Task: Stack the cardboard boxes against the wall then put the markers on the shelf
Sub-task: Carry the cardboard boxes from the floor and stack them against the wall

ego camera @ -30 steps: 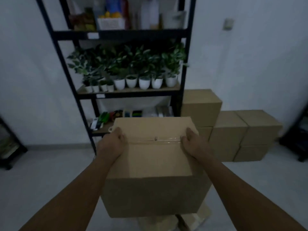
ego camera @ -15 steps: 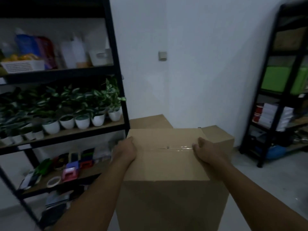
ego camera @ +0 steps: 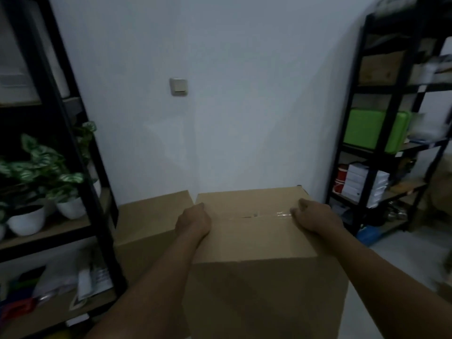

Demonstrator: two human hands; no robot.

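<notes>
Both hands grip one cardboard box (ego camera: 256, 241) from above, the left hand (ego camera: 194, 221) curled over its left top edge and the right hand (ego camera: 315, 217) over the right top edge, with a strip of clear tape (ego camera: 281, 214) running between them. Just left of the left hand a second box (ego camera: 149, 216) touches the held one. Beyond the hands rises a white wall (ego camera: 244, 118) bearing a switch (ego camera: 179, 86). Potted plants (ego camera: 36, 182) sit on a black shelf (ego camera: 80, 152) far left of the left hand; another rack (ego camera: 381, 133) stands right of the right hand.

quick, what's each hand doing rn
Left hand: closed on the left top edge of the taped brown cardboard box.
Right hand: closed on its right top edge.
</notes>
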